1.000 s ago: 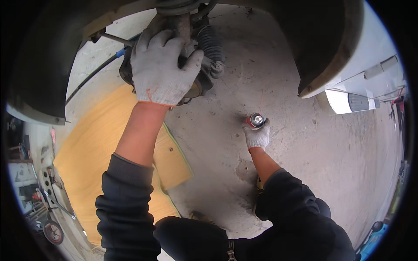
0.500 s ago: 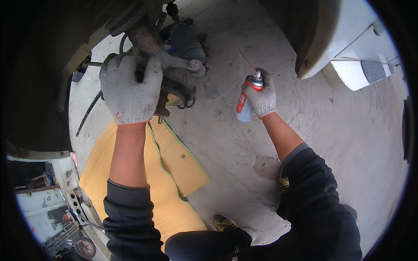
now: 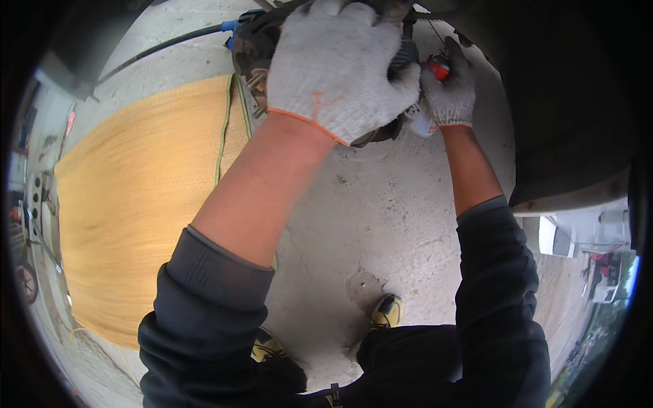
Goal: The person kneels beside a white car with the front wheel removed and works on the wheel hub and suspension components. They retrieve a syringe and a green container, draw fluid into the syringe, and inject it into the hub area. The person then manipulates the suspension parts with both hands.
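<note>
My left hand [image 3: 339,73], in a pale knitted glove, covers much of a dark, dirty vehicle suspension assembly [image 3: 252,46] at the top, its fingers bent over the metal and mostly hiding what they grip. A ribbed rubber boot [image 3: 401,53] shows beside its thumb. My right hand [image 3: 449,88], gloved too, is just right of it, higher than before and closed round a spray can [image 3: 423,124] with a red band and pale body. A thin straw rises from the can's top, and its far end is lost among the dark parts.
A yellow woven mat [image 3: 136,204] lies on the concrete floor [image 3: 340,224] at left. A black hose with a blue fitting [image 3: 230,28] runs behind the assembly. The dark wheel-arch liner [image 3: 571,115] fills the upper right. My shoes [image 3: 384,313] are below; clutter lines the far left.
My right hand has raised the spray can up to the suspension assembly, beside my left hand, which stays on the parts. The view has shifted, so the mat appears higher and larger.
</note>
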### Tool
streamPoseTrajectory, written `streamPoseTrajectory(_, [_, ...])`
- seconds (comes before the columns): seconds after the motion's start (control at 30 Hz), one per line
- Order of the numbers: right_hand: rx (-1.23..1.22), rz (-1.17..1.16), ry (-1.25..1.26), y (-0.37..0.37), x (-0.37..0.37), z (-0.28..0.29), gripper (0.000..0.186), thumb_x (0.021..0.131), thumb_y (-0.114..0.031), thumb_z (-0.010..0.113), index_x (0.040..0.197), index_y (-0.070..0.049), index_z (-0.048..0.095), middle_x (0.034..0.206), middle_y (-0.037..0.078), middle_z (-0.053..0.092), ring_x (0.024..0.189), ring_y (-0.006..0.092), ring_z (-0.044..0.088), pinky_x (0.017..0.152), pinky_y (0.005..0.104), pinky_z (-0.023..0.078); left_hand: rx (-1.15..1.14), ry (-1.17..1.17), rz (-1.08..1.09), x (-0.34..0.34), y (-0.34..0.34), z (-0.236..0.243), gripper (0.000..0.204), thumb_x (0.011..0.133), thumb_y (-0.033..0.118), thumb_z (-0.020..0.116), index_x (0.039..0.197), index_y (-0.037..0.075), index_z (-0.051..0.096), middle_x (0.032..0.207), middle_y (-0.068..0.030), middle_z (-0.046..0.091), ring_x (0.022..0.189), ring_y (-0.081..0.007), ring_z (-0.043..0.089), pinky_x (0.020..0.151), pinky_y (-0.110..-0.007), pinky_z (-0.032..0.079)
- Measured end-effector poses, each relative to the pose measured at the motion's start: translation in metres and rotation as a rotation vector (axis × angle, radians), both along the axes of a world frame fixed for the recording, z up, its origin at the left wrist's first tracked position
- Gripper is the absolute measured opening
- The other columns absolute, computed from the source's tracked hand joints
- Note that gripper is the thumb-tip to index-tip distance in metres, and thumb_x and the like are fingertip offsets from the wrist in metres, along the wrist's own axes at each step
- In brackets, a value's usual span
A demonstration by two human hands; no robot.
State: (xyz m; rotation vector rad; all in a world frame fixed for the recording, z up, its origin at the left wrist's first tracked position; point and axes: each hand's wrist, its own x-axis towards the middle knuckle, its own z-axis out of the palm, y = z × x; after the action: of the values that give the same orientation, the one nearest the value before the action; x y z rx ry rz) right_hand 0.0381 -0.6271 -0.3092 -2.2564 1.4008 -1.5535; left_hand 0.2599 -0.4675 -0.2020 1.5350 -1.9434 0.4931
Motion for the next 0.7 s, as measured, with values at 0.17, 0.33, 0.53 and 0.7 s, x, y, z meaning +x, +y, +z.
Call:
streamPoseTrajectory(0.17, [-0.003, 0.034, 0.051, -0.010, -0.002, 0.009, 0.074, 0.085, -0.021, 0.079, 0.151, 0.002, 0.054, 0.134, 0.022, 0.066, 0.127, 0.0316, 0.065, 0.113, 0.0376, 0.048, -0.301, 0.134, 0.097, -0.001, 0.006, -0.006, 0.033, 0.093, 0.044, 0.068, 0.101, 0.016, 0.084, 0.111, -0.0091, 0.076, 0.124, -0.0318, 0.062, 0.111, -0.050, 0.046])
streamPoseTrajectory(0.33, [0.033, 0.081, 0.268, -0.024, 0.003, 0.046, 0.072, 0.087, -0.022, 0.077, 0.151, 0.001, 0.054, 0.136, 0.021, 0.066, 0.128, 0.0310, 0.064, 0.113, 0.0373, 0.048, -0.173, 0.200, -0.006, 0.005, 0.010, -0.008, 0.031, 0.094, 0.043, 0.068, 0.095, 0.016, 0.086, 0.118, -0.0063, 0.074, 0.134, -0.0302, 0.056, 0.120, -0.052, 0.040])
streamPoseTrajectory(0.53, [0.096, 0.087, 0.514, -0.048, 0.006, 0.072, 0.070, 0.089, -0.022, 0.075, 0.152, 0.000, 0.054, 0.137, 0.020, 0.065, 0.129, 0.0301, 0.064, 0.113, 0.0369, 0.048, -0.162, 0.265, -0.111, 0.016, 0.014, -0.008, 0.029, 0.096, 0.038, 0.068, 0.096, 0.015, 0.086, 0.121, -0.0087, 0.074, 0.135, -0.0322, 0.056, 0.119, -0.054, 0.039])
streamPoseTrajectory(0.7, [0.143, 0.083, 0.683, -0.066, 0.010, 0.081, 0.068, 0.091, -0.023, 0.073, 0.152, -0.001, 0.054, 0.138, 0.019, 0.065, 0.129, 0.0295, 0.063, 0.114, 0.0366, 0.047, -0.162, 0.270, -0.122, 0.018, 0.012, -0.008, 0.028, 0.097, 0.032, 0.064, 0.099, 0.014, 0.085, 0.121, -0.0086, 0.074, 0.135, -0.0339, 0.056, 0.120, -0.057, 0.038])
